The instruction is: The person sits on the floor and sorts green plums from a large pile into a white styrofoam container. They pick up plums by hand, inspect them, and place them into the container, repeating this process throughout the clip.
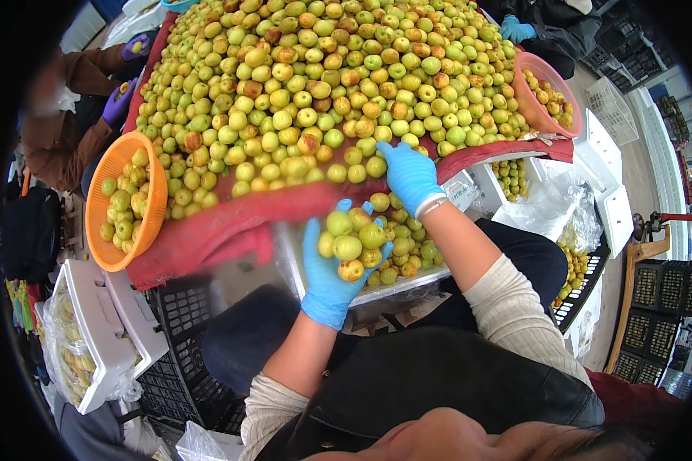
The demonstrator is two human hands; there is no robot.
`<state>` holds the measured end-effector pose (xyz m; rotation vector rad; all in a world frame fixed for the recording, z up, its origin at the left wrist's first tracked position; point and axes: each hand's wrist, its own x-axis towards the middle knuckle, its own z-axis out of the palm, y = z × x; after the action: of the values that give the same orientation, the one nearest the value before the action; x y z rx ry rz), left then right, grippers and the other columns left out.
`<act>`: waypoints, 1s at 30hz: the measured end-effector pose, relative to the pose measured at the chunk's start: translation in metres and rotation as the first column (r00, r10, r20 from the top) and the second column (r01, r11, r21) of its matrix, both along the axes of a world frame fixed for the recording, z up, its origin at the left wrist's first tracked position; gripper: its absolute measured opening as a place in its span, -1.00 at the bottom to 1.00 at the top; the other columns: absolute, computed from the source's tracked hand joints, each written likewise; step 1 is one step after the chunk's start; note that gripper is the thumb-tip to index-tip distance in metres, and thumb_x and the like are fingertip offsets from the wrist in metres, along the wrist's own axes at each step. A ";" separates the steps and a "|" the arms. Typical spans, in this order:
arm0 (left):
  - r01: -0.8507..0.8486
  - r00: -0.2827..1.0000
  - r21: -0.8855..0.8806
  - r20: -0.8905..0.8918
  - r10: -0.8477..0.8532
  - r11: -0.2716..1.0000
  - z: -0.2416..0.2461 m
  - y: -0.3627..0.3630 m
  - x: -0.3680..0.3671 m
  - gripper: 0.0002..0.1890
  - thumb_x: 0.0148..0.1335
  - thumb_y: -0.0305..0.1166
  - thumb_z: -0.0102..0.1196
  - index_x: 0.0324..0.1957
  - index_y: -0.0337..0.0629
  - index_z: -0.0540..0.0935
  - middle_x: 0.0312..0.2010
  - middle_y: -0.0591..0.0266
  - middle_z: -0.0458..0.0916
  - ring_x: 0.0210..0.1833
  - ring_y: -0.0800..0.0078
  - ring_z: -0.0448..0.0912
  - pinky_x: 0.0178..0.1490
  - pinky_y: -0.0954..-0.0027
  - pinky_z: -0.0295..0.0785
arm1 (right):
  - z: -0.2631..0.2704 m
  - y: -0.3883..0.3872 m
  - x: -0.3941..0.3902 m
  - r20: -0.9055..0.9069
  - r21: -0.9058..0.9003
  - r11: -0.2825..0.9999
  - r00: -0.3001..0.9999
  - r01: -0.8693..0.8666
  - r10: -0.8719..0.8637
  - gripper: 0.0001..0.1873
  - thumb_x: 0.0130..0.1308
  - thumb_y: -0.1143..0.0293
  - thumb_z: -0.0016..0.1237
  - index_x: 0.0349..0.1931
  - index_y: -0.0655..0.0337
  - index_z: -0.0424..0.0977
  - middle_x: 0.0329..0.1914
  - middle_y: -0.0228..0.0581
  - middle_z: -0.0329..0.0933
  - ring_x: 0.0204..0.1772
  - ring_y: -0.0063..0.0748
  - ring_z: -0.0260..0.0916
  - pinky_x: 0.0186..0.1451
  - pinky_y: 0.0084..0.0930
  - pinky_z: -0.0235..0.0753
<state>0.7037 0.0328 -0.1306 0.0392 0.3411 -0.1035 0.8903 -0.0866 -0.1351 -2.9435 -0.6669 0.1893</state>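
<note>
My left hand (pixel 327 288), in a blue glove, is cupped palm up under several green jujubes (pixel 346 248), some with brown patches. It is over a white foam box (pixel 354 299), which holds more jujubes (pixel 406 248) below. My right hand (pixel 410 174), gloved in blue as well, reaches to the near edge of a large jujube heap (pixel 300 86). Its fingers point down at the fruit beside a yellow-green jujube (pixel 376 167). Whether they grip one is hidden by the hand. The heap lies on a table with a red cloth (pixel 207 230) over its edge.
An orange plastic basket (pixel 95 225) with jujubes is at the left; a pink basin (pixel 539 63) is at the right. Purple-gloved hands (pixel 115 106) of a person are at left, another's blue-gloved hand (pixel 517 29) at top right. Foam boxes (pixel 86 328) and black crates (pixel 179 346) stand around me.
</note>
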 end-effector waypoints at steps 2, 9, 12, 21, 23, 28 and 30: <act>-0.001 1.000 -0.017 -0.013 0.000 1.000 0.001 0.000 0.000 -0.37 0.34 0.27 -0.14 0.31 0.20 0.43 0.41 0.13 0.30 0.39 0.12 0.35 0.36 -0.32 0.21 | -0.004 0.008 0.011 -0.021 0.016 0.999 0.999 0.045 -0.045 -0.69 0.31 0.40 -0.11 0.05 -0.06 0.47 -0.10 -0.05 0.57 -0.10 0.05 0.60 -0.12 -0.04 0.58; -0.026 0.999 -0.037 -0.037 0.025 0.999 0.005 0.002 -0.005 -0.37 0.33 0.27 -0.13 0.31 0.21 0.43 0.41 0.11 0.30 0.40 0.13 0.34 0.37 -0.30 0.22 | -0.022 -0.002 0.027 0.034 0.066 0.998 0.999 0.024 -0.026 -0.75 0.23 0.34 0.05 -0.07 0.02 0.53 -0.07 -0.09 0.59 -0.05 0.03 0.57 -0.06 -0.05 0.57; -0.020 1.000 -0.057 0.003 0.020 0.998 0.003 0.005 -0.009 -0.37 0.33 0.28 -0.13 0.31 0.22 0.43 0.41 0.09 0.30 0.39 0.12 0.35 0.36 -0.30 0.23 | -0.021 -0.033 0.027 0.062 0.328 0.945 0.997 0.013 -0.035 -0.52 0.00 0.34 0.32 0.01 -0.01 0.55 -0.09 -0.16 0.59 -0.13 -0.09 0.59 -0.04 -0.20 0.60; -0.031 0.999 -0.032 -0.014 0.031 0.999 0.000 -0.002 -0.004 -0.38 0.34 0.26 -0.14 0.31 0.21 0.43 0.39 0.08 0.32 0.36 0.11 0.38 0.35 -0.30 0.24 | 0.006 -0.045 0.057 -0.508 0.518 0.736 0.849 0.436 -0.145 -0.46 0.04 0.25 0.37 0.07 0.13 0.54 -0.21 -0.20 0.61 -0.29 -0.41 0.56 -0.40 -0.48 0.59; -0.030 1.000 -0.039 -0.012 0.029 0.999 0.001 -0.003 -0.003 -0.38 0.35 0.26 -0.15 0.31 0.21 0.42 0.39 0.08 0.33 0.36 0.11 0.38 0.35 -0.30 0.24 | -0.001 -0.022 0.062 -0.435 0.294 0.889 0.877 0.350 -0.202 -0.38 -0.03 0.22 0.38 0.10 0.13 0.54 -0.13 -0.06 0.63 -0.15 -0.25 0.61 -0.13 -0.35 0.63; -0.016 1.000 -0.011 -0.024 0.016 1.000 0.004 -0.004 -0.004 -0.39 0.36 0.25 -0.15 0.32 0.21 0.41 0.38 0.09 0.34 0.36 0.11 0.38 0.34 -0.30 0.25 | -0.014 -0.008 0.055 -0.268 0.237 0.938 0.945 0.252 -0.186 -0.39 -0.08 0.22 0.40 0.05 0.14 0.56 -0.12 0.03 0.64 -0.07 -0.08 0.61 0.05 -0.23 0.58; -0.011 1.000 -0.011 -0.009 0.011 1.000 0.005 -0.005 -0.004 -0.39 0.36 0.25 -0.14 0.31 0.21 0.41 0.38 0.09 0.34 0.36 0.12 0.38 0.33 -0.30 0.27 | -0.006 -0.022 0.046 -0.368 0.432 0.861 0.924 0.269 -0.105 -0.44 -0.02 0.26 0.39 0.05 0.15 0.57 -0.16 -0.13 0.65 -0.09 -0.27 0.60 0.00 -0.39 0.60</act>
<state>0.6995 0.0282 -0.1259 0.0255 0.3492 -0.0944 0.9365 -0.1087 -0.1413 -2.3975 -0.3097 0.4252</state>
